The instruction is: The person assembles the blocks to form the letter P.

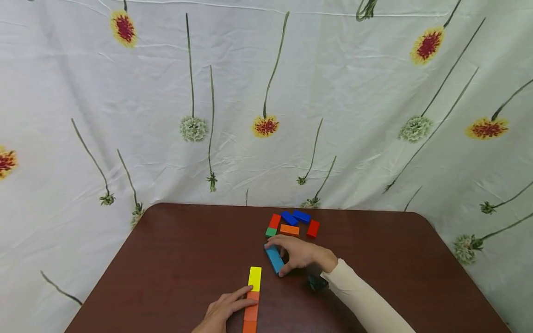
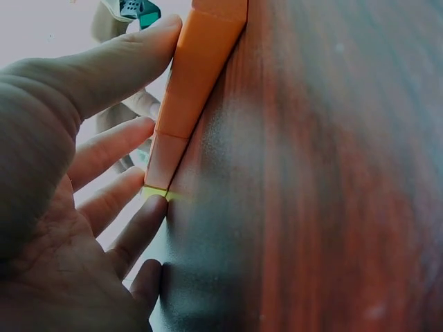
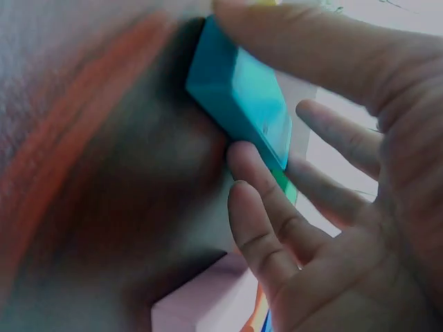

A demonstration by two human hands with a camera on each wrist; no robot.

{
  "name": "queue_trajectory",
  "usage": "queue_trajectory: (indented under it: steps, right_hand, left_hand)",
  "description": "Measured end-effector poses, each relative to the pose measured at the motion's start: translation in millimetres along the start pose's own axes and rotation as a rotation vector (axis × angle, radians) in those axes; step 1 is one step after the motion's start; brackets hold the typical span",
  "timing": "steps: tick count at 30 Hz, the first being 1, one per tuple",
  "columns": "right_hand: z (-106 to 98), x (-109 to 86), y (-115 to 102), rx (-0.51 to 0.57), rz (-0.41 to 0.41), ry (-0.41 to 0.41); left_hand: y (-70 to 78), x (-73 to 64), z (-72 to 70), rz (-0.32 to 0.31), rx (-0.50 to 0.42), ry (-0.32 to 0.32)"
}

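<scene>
In the head view, a light blue block (image 1: 274,259) lies on the dark wooden table, tilted to the row beside it. My right hand (image 1: 303,253) grips it lengthwise, thumb at the near end and fingers at the far end. The right wrist view shows the same light blue block (image 3: 239,90) between thumb and fingers. My left hand (image 1: 225,309) rests its fingertips along the left side of a straight row of blocks. That row has a yellow block (image 1: 255,276) at its far end and orange blocks (image 1: 251,312) nearer me.
Beyond my right hand lie a green block (image 1: 271,232), an orange block (image 1: 289,230), red blocks (image 1: 313,228) and blue blocks (image 1: 301,216). A small dark object (image 1: 317,282) shows under the right wrist. A flower-patterned cloth (image 1: 233,92) hangs behind the table (image 1: 187,259).
</scene>
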State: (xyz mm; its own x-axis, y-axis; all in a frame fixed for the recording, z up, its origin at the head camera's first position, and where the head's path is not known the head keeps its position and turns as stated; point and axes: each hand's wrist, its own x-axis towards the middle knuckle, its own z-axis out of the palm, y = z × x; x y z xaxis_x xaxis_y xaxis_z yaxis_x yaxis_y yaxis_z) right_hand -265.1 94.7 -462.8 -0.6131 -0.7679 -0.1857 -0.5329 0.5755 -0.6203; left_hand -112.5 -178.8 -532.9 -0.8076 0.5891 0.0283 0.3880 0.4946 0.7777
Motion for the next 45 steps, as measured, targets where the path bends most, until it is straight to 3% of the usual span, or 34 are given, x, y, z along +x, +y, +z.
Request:
queue_trajectory:
  steps: [6,12,22,29,45]
  right_hand:
    - [3,0.2,2,-0.042,-0.024,0.027]
    - [8,2.7,1,-0.099,-0.03,0.129]
    - [20,18.5,-9,0.015,-0.008,0.284]
    - [27,27.0,-9,-0.045,0.008,0.277]
    - [28,34.4,-21,-0.109,0.034,0.228]
  left_hand:
    - [2.2,-1.2,0.4,0.024,0.017,0.037]
    - [4.0,-0.9,0.1,0.018,0.013,0.037]
    - [2.9,0.1,-1.8,0.028,0.05,0.037]
    - [-2.7,3.1,0.7,0.002,0.005,0.004]
    - [-0.8,0.9,-0.8,0.069,0.016,0.026]
